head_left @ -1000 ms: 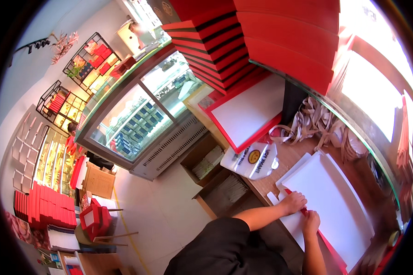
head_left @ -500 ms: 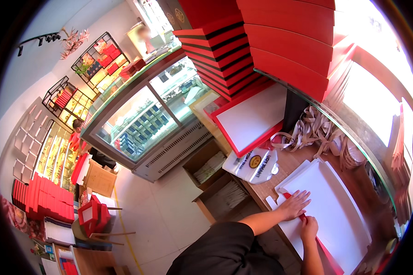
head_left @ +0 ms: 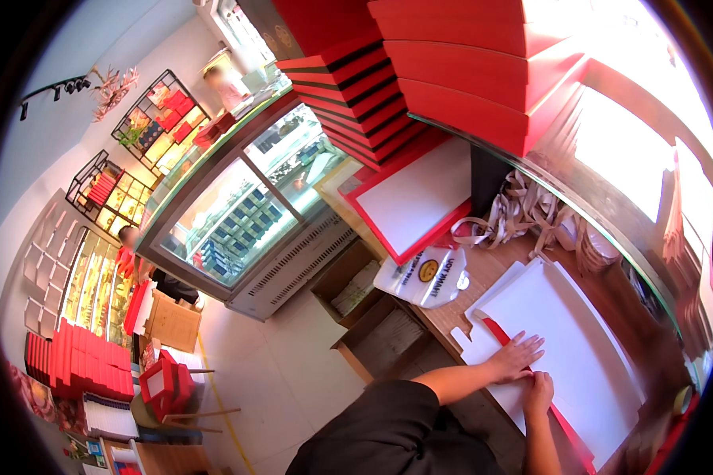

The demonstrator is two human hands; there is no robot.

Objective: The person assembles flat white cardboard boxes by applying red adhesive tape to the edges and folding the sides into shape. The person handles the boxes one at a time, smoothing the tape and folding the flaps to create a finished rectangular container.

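The glass display case (head_left: 238,214) fills the nine-to-eleven o'clock side of the room, its curved front running up toward the window. At twelve to one o'clock a tall stack of red boxes (head_left: 420,71) stands at the far end of the wooden counter (head_left: 491,273). Just below it, near the centre, an open red tray with a white inside (head_left: 416,198) lies flat. At four o'clock, on the near part of the counter, lies the large flat white cardboard sheet with a red edge (head_left: 570,348), unfolded and stretching toward five o'clock. A tangle of pale ribbon handles (head_left: 523,210) sits at two o'clock, between the tray and the sheet. A small white plastic bag with a yellow round mark (head_left: 428,273) lies just left of the sheet. The left hand (head_left: 516,358) rests flat, fingers spread, pressing on the sheet's near edge beside the red strip. The right hand (head_left: 540,389), just beside it at five o'clock, has its fingers curled down on the same edge, pressing rather than grasping anything.
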